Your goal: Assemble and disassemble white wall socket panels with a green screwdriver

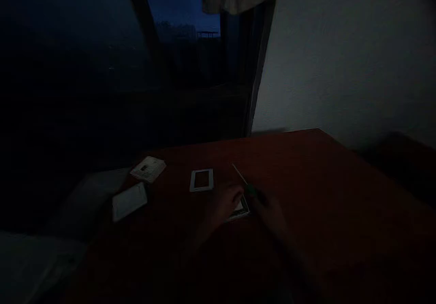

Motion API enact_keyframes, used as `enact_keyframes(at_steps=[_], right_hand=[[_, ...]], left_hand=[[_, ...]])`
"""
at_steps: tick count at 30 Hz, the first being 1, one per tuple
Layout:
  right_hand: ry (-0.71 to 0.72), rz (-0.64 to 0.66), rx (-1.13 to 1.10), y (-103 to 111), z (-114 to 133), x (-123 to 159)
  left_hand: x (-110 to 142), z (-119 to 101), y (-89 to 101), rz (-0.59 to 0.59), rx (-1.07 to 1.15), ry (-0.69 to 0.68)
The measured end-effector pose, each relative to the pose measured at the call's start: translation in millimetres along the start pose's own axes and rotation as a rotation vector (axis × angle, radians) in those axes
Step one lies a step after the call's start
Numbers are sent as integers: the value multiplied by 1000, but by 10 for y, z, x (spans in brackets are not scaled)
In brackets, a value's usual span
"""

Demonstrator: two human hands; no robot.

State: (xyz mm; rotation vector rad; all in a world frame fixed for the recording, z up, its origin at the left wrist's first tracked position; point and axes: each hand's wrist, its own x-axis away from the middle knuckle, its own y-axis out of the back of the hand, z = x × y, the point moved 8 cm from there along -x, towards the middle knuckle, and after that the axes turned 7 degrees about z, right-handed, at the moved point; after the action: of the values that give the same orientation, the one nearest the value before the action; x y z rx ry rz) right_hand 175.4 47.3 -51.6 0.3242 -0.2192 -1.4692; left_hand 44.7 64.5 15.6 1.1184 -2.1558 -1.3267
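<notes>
In the head view my right hand [270, 211] is closed around the green handle of a screwdriver [251, 189]. Its thin pale shaft points away and to the left over the table. My left hand [225, 200] is beside it with the fingers curled together, above a small flat piece with a pale edge and dark inside [243, 211]. That piece is partly covered by the hand. Whatever the left fingers pinch, if anything, is hidden in the dark. A white rectangular frame [192, 181] with an open middle lies flat just beyond my left hand.
The reddish-brown table [289, 159] spreads under everything. At its left side lie a pale phone-like slab [129, 202] and a pale sheet or packet with a dark mark [153, 170]. A dark window [184, 27] and a pale wall [340, 59] stand behind.
</notes>
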Motion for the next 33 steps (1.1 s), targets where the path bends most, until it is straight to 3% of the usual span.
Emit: enact_keyframes(at_steps=[33], right_hand=[[26,-35,4,7,59,-14]], left_hand=[[-20,7,-18,79,-77,97]])
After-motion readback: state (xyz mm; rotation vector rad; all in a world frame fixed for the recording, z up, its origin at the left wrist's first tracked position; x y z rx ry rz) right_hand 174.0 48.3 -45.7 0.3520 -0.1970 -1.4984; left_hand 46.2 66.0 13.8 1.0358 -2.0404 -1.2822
